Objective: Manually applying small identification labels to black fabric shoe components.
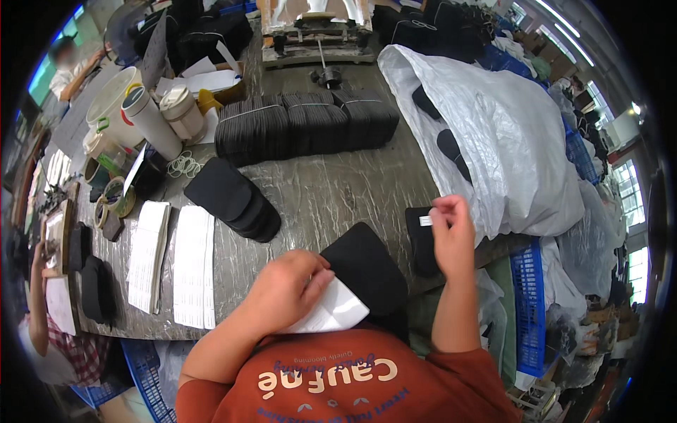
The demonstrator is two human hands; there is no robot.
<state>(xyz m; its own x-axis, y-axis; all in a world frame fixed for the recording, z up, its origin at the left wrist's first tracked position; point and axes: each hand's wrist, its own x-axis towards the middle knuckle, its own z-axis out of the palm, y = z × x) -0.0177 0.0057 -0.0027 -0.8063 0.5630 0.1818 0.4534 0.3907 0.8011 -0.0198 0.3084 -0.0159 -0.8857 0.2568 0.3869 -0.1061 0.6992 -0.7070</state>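
My left hand (290, 287) is closed on a white, glossy sheet of labels (333, 307), held close to my shirt. Just beyond that sheet lies a black rounded pad (367, 266) at the table's near edge. My right hand (455, 229) is pinched together, with a small white label (425, 221) at the fingertips. Beneath the label is another black pad (421, 250), partly covered by the fingers; whether the label touches it I cannot tell. Several overlapping black pads (236, 201) are fanned out to the left of the middle.
Tied bundles of black pads (310, 123) stand across the back. A big white woven sack (501, 141) with black pads inside is at the right. Strips of white labels (194, 266), rubber bands (185, 165), a tumbler (151, 121) and cups occupy the left. A blue crate (530, 310) sits right.
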